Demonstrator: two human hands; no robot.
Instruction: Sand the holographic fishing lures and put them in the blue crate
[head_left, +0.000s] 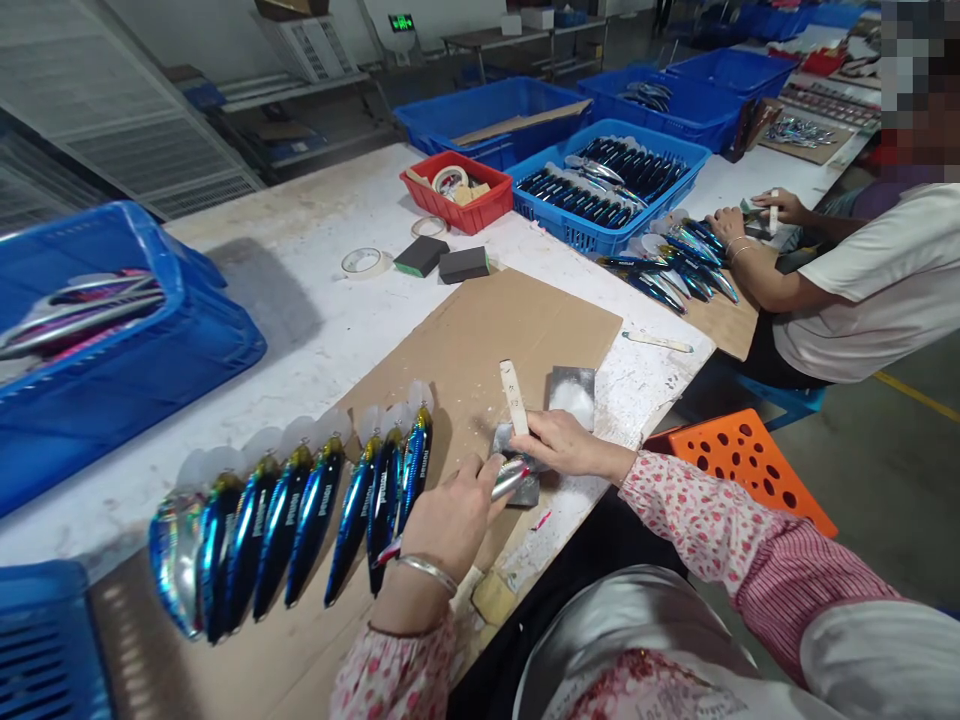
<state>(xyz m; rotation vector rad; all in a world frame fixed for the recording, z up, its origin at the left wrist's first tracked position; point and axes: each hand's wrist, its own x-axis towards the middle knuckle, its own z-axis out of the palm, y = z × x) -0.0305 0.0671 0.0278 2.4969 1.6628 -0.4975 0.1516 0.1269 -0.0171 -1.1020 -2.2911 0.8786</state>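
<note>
My left hand (452, 518) is closed around a silver fishing lure (511, 478), whose reddish tip shows beside the wrist. Close by on the right, my right hand (561, 443) grips a pale flat stick (513, 396) with dark marks, its upper end pointing up. The two hands nearly meet over a small grey block (528, 492). A second dark block (571, 398) with white powder on it lies just beyond my right hand. To the left, several shiny blue and black lures (315, 520) with clear lips rest in a row on the cardboard (480, 330).
Two sanding blocks (463, 265) and a tape roll (361, 262) lie behind the cardboard. A red bin (480, 212), a blue crate of lures (600, 235) and a large blue bin (187, 300) stand around. At right, a co-worker (885, 270) handles lures beside an orange stool (739, 465).
</note>
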